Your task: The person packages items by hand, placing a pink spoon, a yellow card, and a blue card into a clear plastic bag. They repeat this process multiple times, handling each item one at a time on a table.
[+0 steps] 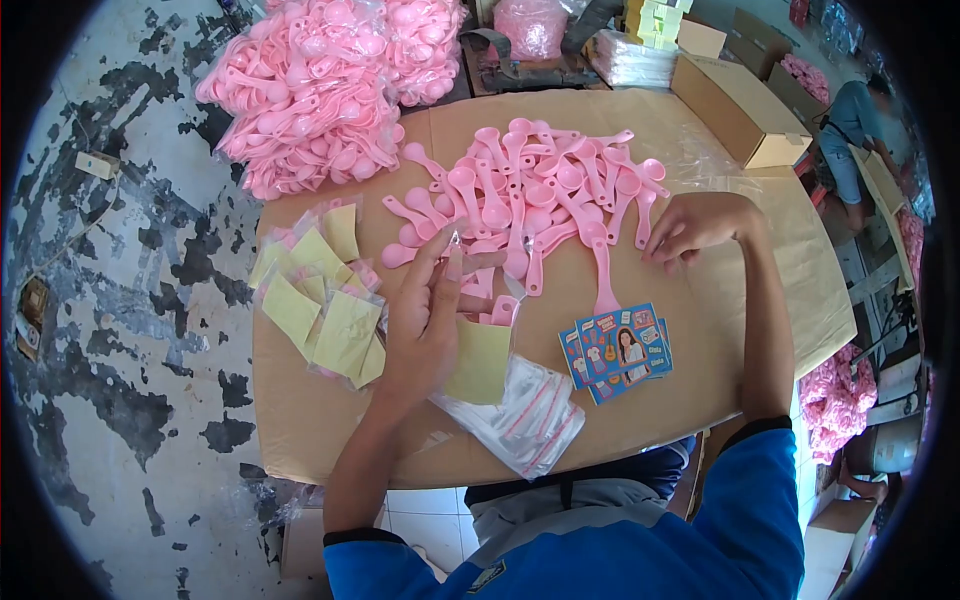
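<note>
Near table centre, the left hand (425, 320) pinches a clear packet (482, 345) holding a yellow card and pink spoon. At two o'clock, the right hand (695, 225) rests curled on the spoon pile (535, 195); its grip is unclear. Finished packets (320, 300) lie at nine o'clock, printed cards (620, 350) at four, and empty bags (525, 410) sit partly hidden beneath.

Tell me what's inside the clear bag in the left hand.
The bag in the left hand holds a yellow card and pink spoons. The hand covers its left part, so their count is hidden.
</note>
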The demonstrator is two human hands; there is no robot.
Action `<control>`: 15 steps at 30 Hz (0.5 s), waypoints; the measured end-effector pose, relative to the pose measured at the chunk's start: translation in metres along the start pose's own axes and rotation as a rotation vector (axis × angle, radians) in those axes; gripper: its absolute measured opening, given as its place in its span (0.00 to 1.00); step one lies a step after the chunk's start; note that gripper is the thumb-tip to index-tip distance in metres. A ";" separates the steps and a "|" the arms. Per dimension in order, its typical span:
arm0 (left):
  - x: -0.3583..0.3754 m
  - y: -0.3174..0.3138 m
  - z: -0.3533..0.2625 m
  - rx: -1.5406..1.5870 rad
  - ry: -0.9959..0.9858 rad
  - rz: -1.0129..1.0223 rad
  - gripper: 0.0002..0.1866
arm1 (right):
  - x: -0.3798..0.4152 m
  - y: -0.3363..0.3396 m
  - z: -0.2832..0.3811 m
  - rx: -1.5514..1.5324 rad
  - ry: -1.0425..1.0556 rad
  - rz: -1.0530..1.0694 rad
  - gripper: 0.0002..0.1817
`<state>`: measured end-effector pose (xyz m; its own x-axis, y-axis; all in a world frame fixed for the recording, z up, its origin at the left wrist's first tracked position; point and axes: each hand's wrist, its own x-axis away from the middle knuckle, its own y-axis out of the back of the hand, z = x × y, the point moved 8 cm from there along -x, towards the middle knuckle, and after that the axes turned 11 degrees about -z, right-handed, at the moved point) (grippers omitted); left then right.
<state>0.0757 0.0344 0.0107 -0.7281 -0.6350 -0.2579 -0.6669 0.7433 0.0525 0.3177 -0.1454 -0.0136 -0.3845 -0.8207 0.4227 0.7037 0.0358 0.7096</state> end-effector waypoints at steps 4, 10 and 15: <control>0.002 0.000 -0.002 0.068 0.037 0.018 0.21 | -0.010 0.004 -0.036 0.113 -0.231 -0.081 0.10; 0.002 0.001 -0.002 0.113 0.003 -0.005 0.22 | 0.025 0.057 0.043 0.077 0.246 -0.785 0.12; 0.003 -0.002 -0.008 0.155 -0.131 -0.031 0.24 | 0.030 -0.057 0.167 -0.231 0.696 -0.473 0.15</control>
<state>0.0734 0.0290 0.0175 -0.6741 -0.6326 -0.3813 -0.6489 0.7538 -0.1035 0.1664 -0.0767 0.0530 -0.2677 -0.8849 -0.3812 0.6949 -0.4514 0.5598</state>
